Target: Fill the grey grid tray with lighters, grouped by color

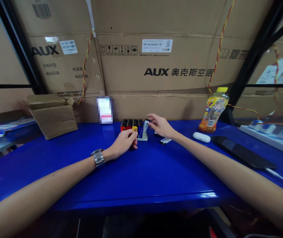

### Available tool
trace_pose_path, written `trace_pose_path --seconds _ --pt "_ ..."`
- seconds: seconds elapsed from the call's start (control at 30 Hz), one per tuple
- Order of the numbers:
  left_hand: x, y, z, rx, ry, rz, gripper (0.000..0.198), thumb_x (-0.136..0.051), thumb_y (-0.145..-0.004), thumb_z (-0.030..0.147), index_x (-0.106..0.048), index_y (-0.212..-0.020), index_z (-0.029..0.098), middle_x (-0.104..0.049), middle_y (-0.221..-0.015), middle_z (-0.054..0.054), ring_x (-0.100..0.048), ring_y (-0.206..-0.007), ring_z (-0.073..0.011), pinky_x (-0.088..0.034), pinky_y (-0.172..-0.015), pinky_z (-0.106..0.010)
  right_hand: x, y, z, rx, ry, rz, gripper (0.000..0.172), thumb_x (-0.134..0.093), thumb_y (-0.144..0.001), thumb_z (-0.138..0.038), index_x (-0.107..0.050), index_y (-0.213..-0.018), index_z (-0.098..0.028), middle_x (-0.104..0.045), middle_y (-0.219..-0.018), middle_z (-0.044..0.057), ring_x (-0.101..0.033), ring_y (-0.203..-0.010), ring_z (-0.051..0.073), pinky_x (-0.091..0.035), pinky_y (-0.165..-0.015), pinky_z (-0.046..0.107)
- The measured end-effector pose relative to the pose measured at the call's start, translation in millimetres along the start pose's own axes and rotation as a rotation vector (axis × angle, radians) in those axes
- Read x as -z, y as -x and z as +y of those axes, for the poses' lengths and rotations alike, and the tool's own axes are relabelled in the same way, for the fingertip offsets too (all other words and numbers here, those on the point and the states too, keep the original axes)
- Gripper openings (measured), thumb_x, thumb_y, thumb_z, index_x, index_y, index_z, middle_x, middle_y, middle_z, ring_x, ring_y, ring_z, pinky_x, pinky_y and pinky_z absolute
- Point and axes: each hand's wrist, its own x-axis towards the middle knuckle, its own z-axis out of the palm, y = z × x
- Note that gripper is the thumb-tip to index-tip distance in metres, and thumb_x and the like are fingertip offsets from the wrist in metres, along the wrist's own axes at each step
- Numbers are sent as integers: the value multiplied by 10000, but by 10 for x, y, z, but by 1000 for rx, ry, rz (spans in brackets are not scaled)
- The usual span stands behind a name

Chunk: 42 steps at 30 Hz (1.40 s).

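Close at the near edge of the blue table [136,178], two bare forearms stretched forward, a metal watch [98,157] on the left wrist. Farther in, left hand [124,142] curled, fingertips against the front of the lighter tray [143,137], seemingly bracing it against sliding; actual grip impossible to tell. Just beyond, right hand [161,127] pinching a pale lighter [145,124] upright over the tray's right end, above its open slots. Beside that wrist, loose lighters [165,140] lying flat within easy reach. Off right, earbud case [201,137], dark phone [243,152] and drink bottle [214,110], set clear of the hands. Left rear, open cardboard box [53,115]; behind everything, stacked AUX cartons [156,72].
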Motion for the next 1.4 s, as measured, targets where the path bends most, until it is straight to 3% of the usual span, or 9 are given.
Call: trace_pose_path --seconds 0.13,0.43,0.6,0.7,0.83,0.97,1.13,1.23,1.4 --pt "-7 -7 -11 -6 -4 -1 294 -434 -930 265 -451 -658 154 -545 -602 28 -582 -486 -79 -443 -511 -207 -25 32 -10 43 -33 -27 189 -461 -852 -207 -506 -1033 -175 -655 -915 69 -658 -772 164 -512 -705 304" --pt "2 5 4 4 -29 -7 276 -435 -936 268 -461 -686 155 -556 -624 21 -590 -510 -83 -458 -534 -221 233 40 -6 80 479 -177 220 -457 -848 -273 -643 -890 -162 -690 -880 88 -628 -798 201 -453 -756 332" --pt "6 8 13 16 -60 -19 272 -440 -935 282 -458 -695 155 -558 -647 18 -589 -523 -82 -453 -540 -224 358 120 179 -87 673 -377 612 -526 -764 -637 -596 -1165 -181 -681 -1030 152 -628 -939 319 -459 -770 416" --pt "11 6 5 9 -73 -24 275 -444 -932 299 -458 -697 156 -559 -653 16 -591 -532 -86 -456 -546 -229 357 137 264 -103 613 -421 666 -550 -752 -627 -545 -1237 -171 -663 -1100 152 -634 -953 303 -460 -814 412" --pt "20 9 -18 -17 -88 -37 275 -443 -928 336 -472 -720 159 -576 -673 3 -603 -556 -100 -475 -569 -248 366 110 210 -30 523 -309 603 -610 -737 -568 -565 -1167 -149 -675 -1035 141 -642 -900 274 -463 -821 406" --pt "15 26 -37 -125 -190 8 209 -490 -901 346 -477 -788 171 -586 -716 -3 -607 -607 -126 -482 -604 -282 385 91 -21 -123 181 -182 504 -560 -784 -598 -560 -1050 -169 -689 -852 85 -652 -739 200 -488 -660 320" --pt "-14 70 -15 -335 -319 53 329 -577 -850 350 -484 -1102 160 -580 -1003 -88 -590 -866 -187 -502 -755 -347 276 126 -370 -207 -270 -330 432 -458 -863 -584 -544 -785 -168 -611 -635 31 -599 -547 131 -380 -442 225" --pt "-28 100 27 -420 -328 -34 470 -575 -862 374 -419 -1254 167 -566 -1116 -121 -588 -930 -204 -495 -823 -374 133 166 -535 -203 -448 -403 451 -432 -879 -583 -558 -795 -158 -605 -657 24 -585 -532 107 -352 -415 203" --pt "-26 115 58 -454 -325 -100 317 -488 -917 368 -460 -1163 170 -645 -920 -58 -620 -809 -180 -494 -756 -339 -41 220 -648 -215 -534 -443 495 -402 -872 -628 -545 -806 -159 -610 -647 16 -562 -477 90 -364 -399 197"
